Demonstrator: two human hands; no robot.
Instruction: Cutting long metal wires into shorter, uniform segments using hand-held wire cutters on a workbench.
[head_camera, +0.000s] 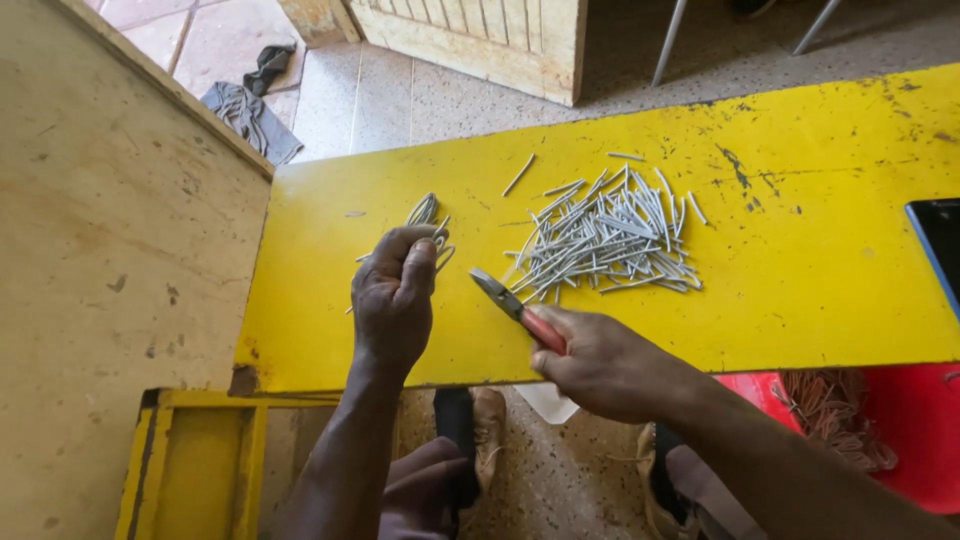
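Speckled stone flooring runs under a yellow board (820, 260) that serves as the work surface, with a plywood panel (100, 250) standing at its left end and a grey cloth (250, 115) lying on the tiles beyond.

From the head camera, the left hand (392, 300) is closed into a fist around a small bundle of bent grey wire pieces (425, 212), held just above the board's left part. The right hand (595, 362) grips the red handles of a pair of pliers (515, 308), whose metal nose points up and left toward the bundle without touching it. A loose pile of cut wire lengths (610, 238) lies on the board just beyond the pliers. A red tub (910, 420) sits below the board's right edge.
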